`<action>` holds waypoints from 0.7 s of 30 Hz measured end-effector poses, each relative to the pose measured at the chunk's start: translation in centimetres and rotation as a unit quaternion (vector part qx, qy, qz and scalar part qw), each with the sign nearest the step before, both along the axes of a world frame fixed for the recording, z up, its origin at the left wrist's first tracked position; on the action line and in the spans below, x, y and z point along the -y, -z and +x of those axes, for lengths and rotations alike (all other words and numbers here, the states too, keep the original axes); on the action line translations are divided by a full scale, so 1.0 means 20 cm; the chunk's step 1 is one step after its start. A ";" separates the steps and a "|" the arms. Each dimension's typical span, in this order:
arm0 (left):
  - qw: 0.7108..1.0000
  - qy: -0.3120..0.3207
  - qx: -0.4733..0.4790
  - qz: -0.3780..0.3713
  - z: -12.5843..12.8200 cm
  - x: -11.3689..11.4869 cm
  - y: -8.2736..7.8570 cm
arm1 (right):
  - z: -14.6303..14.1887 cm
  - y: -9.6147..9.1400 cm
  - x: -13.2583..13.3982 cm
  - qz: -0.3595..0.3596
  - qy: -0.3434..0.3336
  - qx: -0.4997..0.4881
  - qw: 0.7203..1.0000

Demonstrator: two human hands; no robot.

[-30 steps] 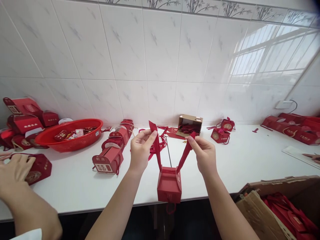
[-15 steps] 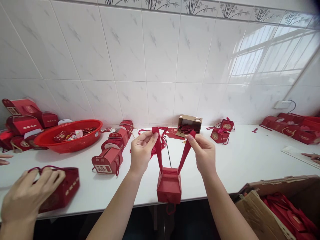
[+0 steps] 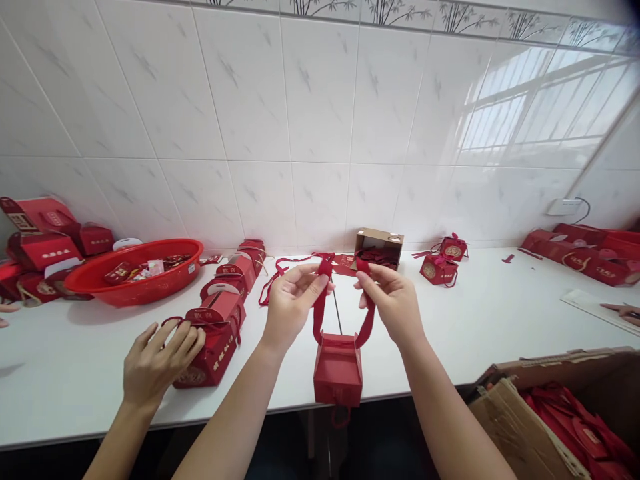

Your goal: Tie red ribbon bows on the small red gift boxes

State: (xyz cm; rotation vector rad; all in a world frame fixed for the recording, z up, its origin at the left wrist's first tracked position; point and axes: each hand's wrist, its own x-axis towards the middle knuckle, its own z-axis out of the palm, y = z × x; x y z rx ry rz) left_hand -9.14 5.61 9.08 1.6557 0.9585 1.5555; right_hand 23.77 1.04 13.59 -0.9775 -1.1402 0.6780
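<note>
A small red gift box (image 3: 338, 369) stands at the front edge of the white counter (image 3: 480, 327). Two red ribbon strips (image 3: 317, 313) rise from its sides. My left hand (image 3: 293, 303) pinches the top of the left strip. My right hand (image 3: 391, 301) pinches the top of the right strip. The two strip ends are close together above the box.
Another person's hand (image 3: 155, 360) rests on a red box (image 3: 213, 347) at the left, beside a row of finished boxes (image 3: 235, 280). A red basin (image 3: 135, 270), a brown carton (image 3: 379, 245), more red boxes (image 3: 443, 263) and an open cardboard box (image 3: 555, 413) at lower right surround the spot.
My hands have drawn the two ribbon ends inward and down toward each other. The other person's hand slid a red box rightward along the counter to the row of boxes.
</note>
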 end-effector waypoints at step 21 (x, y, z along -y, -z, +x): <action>0.908 0.321 0.098 -0.252 0.84 0.04 -0.22 | 0.07 0.15 0.00 0.190 -0.124 0.314 0.922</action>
